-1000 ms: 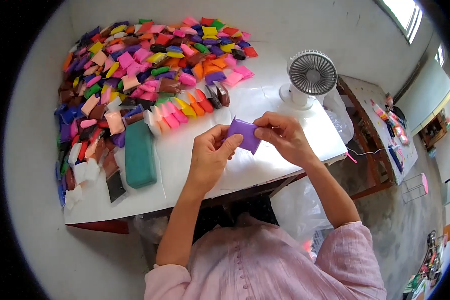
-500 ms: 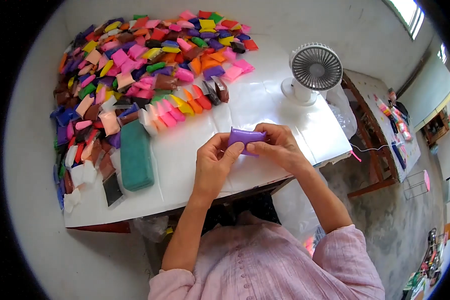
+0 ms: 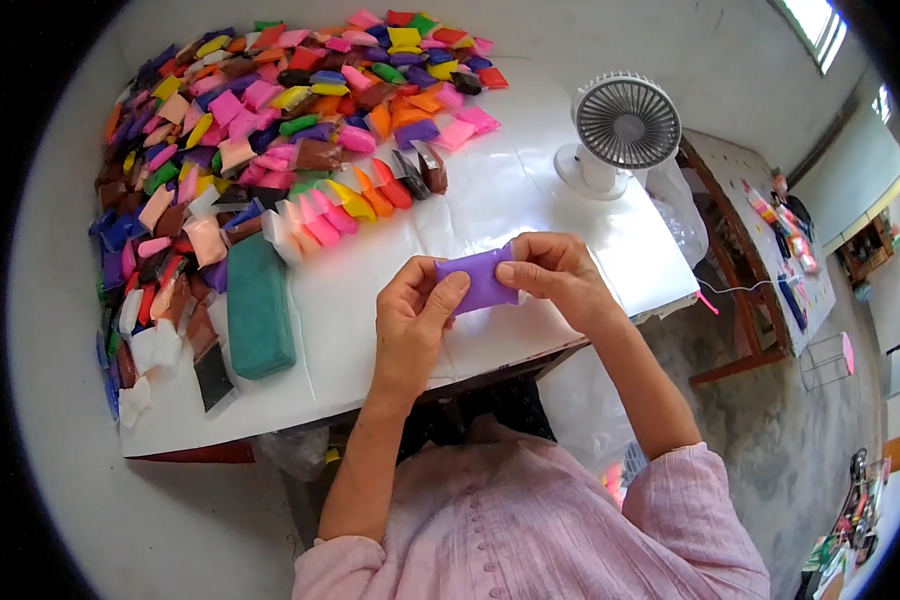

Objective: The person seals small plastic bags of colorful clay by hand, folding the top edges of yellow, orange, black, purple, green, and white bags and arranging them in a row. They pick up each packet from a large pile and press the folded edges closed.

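A: Nearest us is the pink shirt (image 3: 530, 520), with both forearms out over the near table edge.

B: Hands next. We log the left hand (image 3: 415, 315) and the right hand (image 3: 555, 275) each pinching an end of one purple packet (image 3: 480, 280), thumbs on the face towards us and fingers behind. The packet hangs flat between them, just above the white table (image 3: 530, 200), and touches nothing else.

A: Risks, as we judge them?

B: The hold is by fingertips only and the wrap looks slick. If one pinch slips, the packet could swing loose and drop, perhaps over the near edge. We can't see its seams, but a hard pull from both ends might split the wrap.

A: And what lies beyond?

B: A teal block (image 3: 258, 305) lies left of the hands, with a black packet (image 3: 213, 375) nearer the left corner. Farther off, a leaning row of packets (image 3: 340, 210) stands between the hands and the big heap of coloured packets (image 3: 270, 110), which fills the far left.

A: On the right side?

B: A small white fan (image 3: 620, 125) sits far right, facing us, well apart from the hands. A clear plastic bag (image 3: 685, 225) hangs off that table edge. Beyond it is a second table (image 3: 740, 190); the things on it are too small for us to name.
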Motion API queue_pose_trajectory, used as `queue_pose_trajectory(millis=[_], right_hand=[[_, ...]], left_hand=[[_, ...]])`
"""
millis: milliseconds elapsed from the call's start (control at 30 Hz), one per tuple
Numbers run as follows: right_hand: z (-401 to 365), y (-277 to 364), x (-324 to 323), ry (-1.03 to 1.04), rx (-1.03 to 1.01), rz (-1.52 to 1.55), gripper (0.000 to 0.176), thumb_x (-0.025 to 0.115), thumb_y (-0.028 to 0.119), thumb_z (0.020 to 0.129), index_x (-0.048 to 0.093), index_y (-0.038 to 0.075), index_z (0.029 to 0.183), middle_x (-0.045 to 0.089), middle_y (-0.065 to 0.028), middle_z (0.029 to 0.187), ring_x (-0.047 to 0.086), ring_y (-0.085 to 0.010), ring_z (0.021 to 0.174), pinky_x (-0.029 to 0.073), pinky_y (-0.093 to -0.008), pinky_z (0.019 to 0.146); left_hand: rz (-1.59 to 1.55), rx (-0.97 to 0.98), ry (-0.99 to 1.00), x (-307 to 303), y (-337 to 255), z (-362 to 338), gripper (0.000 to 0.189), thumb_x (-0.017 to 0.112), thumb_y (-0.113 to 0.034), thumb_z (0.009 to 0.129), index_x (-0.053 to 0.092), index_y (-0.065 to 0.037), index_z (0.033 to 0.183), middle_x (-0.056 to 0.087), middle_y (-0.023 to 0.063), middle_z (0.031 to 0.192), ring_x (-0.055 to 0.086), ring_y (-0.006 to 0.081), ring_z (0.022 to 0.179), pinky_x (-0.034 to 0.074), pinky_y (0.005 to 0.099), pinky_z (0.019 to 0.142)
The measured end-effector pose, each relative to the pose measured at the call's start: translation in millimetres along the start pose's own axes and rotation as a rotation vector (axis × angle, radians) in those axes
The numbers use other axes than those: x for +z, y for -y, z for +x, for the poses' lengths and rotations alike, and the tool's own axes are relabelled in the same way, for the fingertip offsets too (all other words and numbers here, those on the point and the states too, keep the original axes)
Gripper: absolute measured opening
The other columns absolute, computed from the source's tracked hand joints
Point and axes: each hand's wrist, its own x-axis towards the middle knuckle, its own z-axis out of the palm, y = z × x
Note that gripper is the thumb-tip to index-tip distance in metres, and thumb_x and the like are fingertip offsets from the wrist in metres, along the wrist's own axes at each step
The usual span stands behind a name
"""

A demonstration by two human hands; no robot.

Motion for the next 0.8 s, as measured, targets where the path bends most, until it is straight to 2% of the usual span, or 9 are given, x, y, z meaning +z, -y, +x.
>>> queue_pose_trajectory(millis=[167,267,367,467,567,667,700,800], right_hand=[[2,5,7,-0.056,0.045,-0.002,0.030,0.068,0.026,0.087,0.057,0.007,0.066,0.047,0.0061,0.060,0.040,-0.0033,0.058,0.031,-0.0220,0.051],[7,-1,1,-0.002,-0.012,0.030,0.031,0.067,0.030,0.087,0.059,0.007,0.069,0.048,0.0058,0.060,0.040,-0.0031,0.058,0.030,-0.0217,0.051],[11,0,1,0.014,0.034,0.065,0.031,0.067,0.031,0.088,0.060,0.006,0.071,0.049,0.0056,0.061,0.040,-0.0033,0.058,0.030,-0.0206,0.051],[5,11,6,0.037,0.153,0.079,0.028,0.067,0.029,0.087,0.062,0.005,0.072,0.052,0.0047,0.064,0.042,-0.0036,0.057,0.031,-0.0198,0.052],[2,12,13,-0.010,0.167,0.052,0.024,0.067,0.025,0.085,0.063,0.004,0.075,0.055,0.0029,0.066,0.043,-0.0035,0.057,0.033,-0.0196,0.052],[7,5,4,-0.023,0.198,0.179,0.020,0.068,0.022,0.084,0.065,0.004,0.078,0.058,0.0003,0.067,0.044,-0.0031,0.057,0.033,-0.0193,0.050],[10,8,5,-0.063,0.238,0.248,0.019,0.065,0.019,0.085,0.061,0.005,0.072,0.053,0.0005,0.063,0.041,-0.0041,0.053,0.029,-0.0208,0.048],[15,2,-11,0.014,0.259,0.413,0.024,0.061,0.019,0.086,0.054,0.006,0.067,0.046,0.0014,0.058,0.036,-0.0060,0.049,0.025,-0.0234,0.045]], left_hand=[[0.036,0.006,0.007,1,1,-1,0.014,0.064,-0.018,0.091,0.058,-0.005,0.090,0.055,-0.0049,0.075,0.043,0.0015,0.062,0.034,0.0179,0.054],[0.058,-0.016,0.023,1,0,-1,0.012,0.062,-0.019,0.091,0.059,-0.007,0.090,0.053,-0.0054,0.072,0.042,0.0014,0.059,0.033,0.0176,0.052],[0.054,-0.038,0.022,-2,-2,-1,0.012,0.061,-0.019,0.092,0.058,-0.007,0.089,0.052,-0.0061,0.069,0.039,0.0010,0.056,0.031,0.0176,0.050],[-0.004,-0.025,-0.030,-1,-1,-1,0.014,0.061,-0.020,0.093,0.059,-0.008,0.088,0.051,-0.0064,0.068,0.038,0.0009,0.055,0.030,0.0178,0.050],[0.023,-0.009,-0.020,-2,4,1,0.016,0.059,-0.022,0.094,0.059,-0.007,0.088,0.051,-0.0059,0.069,0.039,0.0014,0.055,0.031,0.0181,0.050],[0.007,-0.002,0.031,-2,5,0,0.014,0.059,-0.018,0.095,0.058,-0.004,0.092,0.054,-0.0053,0.074,0.038,-0.0011,0.059,0.029,0.0175,0.050],[0.035,0.015,0.028,-1,2,-1,0.014,0.058,-0.017,0.095,0.058,-0.003,0.093,0.055,-0.0047,0.076,0.039,-0.0006,0.061,0.030,0.0179,0.051],[0.130,0.077,0.035,5,-3,-4,0.015,0.056,-0.016,0.096,0.058,-0.002,0.098,0.058,-0.0024,0.083,0.042,0.0010,0.065,0.034,0.0185,0.056]])
